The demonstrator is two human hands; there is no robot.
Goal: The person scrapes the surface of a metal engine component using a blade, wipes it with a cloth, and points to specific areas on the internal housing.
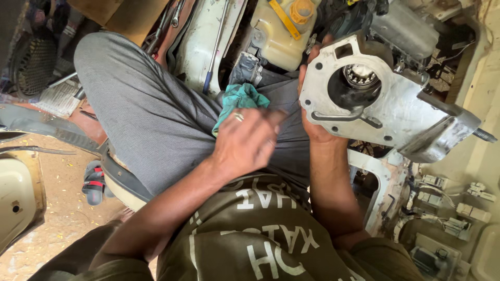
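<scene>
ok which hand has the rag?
The left hand, the one wearing a ring: its grip is closed on the teal rag over the lap. The right hand is instead holding up the grey metal housing.

Olive printed shirt (pixel 260 234), grey trousers (pixel 151 114), ring (pixel 239 116) on the left hand (pixel 247 140)

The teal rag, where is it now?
In the head view, upper middle: the teal rag is bunched in the left hand, over the grey trouser leg, left of the metal housing.

A cream plastic reservoir (pixel 278 36) with a yellow cap (pixel 302 10), white wiring connectors (pixel 458 211), a sandal (pixel 94 183) on the sandy floor (pixel 52 218)
</scene>
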